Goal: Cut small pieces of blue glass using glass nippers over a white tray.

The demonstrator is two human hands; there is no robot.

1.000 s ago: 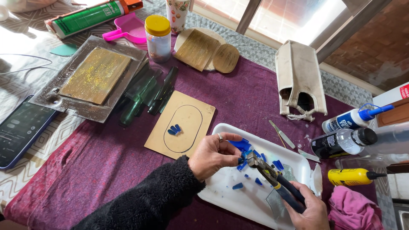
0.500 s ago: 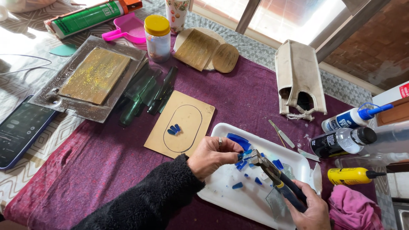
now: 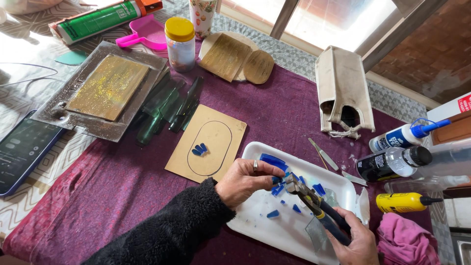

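Pinching a small blue glass piece (image 3: 276,180) between thumb and fingertips, the left hand (image 3: 245,180) hovers over the near-left part of the white tray (image 3: 274,230), its fingers narrow and closed on the piece. A ring sits on one finger, and a black fleecy sleeve (image 3: 171,233) runs from the wrist down to the bottom edge of the view. The hand is turned palm-down, knuckles up, with the fingertips aimed right toward the pliers (image 3: 314,203).

The right hand (image 3: 355,243) comes up from the lower right corner, its fingers wrapped around the dark blue handles of the pliers. The metal head of the tool points up and left, meeting the blue glass piece just at the left fingertips; whether it bites the glass or only touches it is hard to tell. A clear glass shard (image 3: 316,231) lies under the handles.

Loose blue chips (image 3: 273,214) are scattered across the tray, with a larger blue strip (image 3: 273,160) near its far-left rim. Left of the tray on the maroon cloth (image 3: 122,186) covering the surface lies a tan board (image 3: 208,147) with an oval outline and a few blue bits inside it. Beyond it are green glass strips (image 3: 167,108), and a phone (image 3: 22,149) lies at the far left. Right of the tray stand glue bottles (image 3: 392,164) and a pink rag (image 3: 407,243).
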